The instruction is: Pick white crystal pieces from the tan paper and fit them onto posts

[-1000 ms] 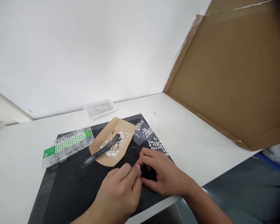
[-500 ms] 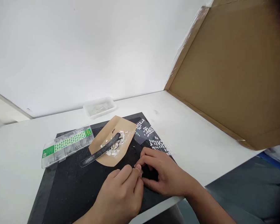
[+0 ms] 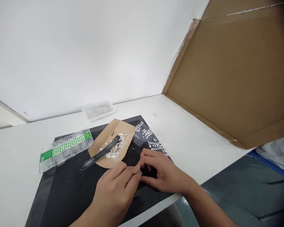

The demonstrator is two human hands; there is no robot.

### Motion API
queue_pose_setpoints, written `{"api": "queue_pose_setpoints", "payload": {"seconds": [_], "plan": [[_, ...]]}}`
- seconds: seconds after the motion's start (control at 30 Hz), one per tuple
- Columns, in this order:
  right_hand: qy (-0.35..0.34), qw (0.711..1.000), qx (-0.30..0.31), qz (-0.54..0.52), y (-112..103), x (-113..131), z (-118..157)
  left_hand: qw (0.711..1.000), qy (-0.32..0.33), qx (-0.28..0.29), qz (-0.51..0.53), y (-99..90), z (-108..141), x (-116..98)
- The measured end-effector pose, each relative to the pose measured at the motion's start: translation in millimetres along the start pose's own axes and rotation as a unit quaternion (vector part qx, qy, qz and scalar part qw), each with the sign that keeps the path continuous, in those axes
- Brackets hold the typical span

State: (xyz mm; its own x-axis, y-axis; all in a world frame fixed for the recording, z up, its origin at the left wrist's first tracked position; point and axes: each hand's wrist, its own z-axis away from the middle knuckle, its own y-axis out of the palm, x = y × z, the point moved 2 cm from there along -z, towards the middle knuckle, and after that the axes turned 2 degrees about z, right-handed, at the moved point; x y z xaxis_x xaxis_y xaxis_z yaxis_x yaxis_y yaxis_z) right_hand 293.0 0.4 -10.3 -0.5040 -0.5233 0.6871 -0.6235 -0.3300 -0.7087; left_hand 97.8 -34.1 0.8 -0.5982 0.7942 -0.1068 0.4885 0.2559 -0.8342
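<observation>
My left hand (image 3: 117, 190) and my right hand (image 3: 163, 171) meet fingertip to fingertip over the black mat (image 3: 66, 195). Both are closed in a pinch on something small and pale, mostly hidden by the fingers; I cannot make out what it is. Just beyond them lies a tan sheet of paper (image 3: 126, 129) with white scraps (image 3: 112, 154) scattered on it. A curved black nail file (image 3: 98, 156) rests across the paper and the mat. Right of the paper, small white pieces (image 3: 156, 145) are laid out in rows, some on a clear sheet.
A clear compartment case (image 3: 66, 148) with a green label lies on the mat's left edge. Behind it, against the wall, stands a white plastic tray (image 3: 99, 111) with translucent pieces inside. A large cardboard panel (image 3: 227, 72) rises along the right side of the white table (image 3: 191, 132).
The view has shifted slightly, moving the whole scene a little leftward. My hands stay pinched together, with small shifts of the left fingers; the things on the mat have not moved.
</observation>
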Motion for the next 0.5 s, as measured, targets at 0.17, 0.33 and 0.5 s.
{"api": "queue_pose_setpoints", "payload": {"seconds": [0.17,0.33,0.5], "plan": [[-0.002,1.000,-0.003,0.003,0.9,-0.5,0.0,0.997,-0.033,-0.008,0.066,-1.5,-1.8,5.9],[-0.009,1.000,-0.012,0.004,1.8,-0.9,0.2,0.996,-0.030,-0.021,0.085,-6.3,-6.1,10.0],[-0.008,1.000,-0.013,-0.006,1.2,-1.1,1.4,0.993,-0.028,-0.044,0.102,-14.9,-6.5,18.2]]}}
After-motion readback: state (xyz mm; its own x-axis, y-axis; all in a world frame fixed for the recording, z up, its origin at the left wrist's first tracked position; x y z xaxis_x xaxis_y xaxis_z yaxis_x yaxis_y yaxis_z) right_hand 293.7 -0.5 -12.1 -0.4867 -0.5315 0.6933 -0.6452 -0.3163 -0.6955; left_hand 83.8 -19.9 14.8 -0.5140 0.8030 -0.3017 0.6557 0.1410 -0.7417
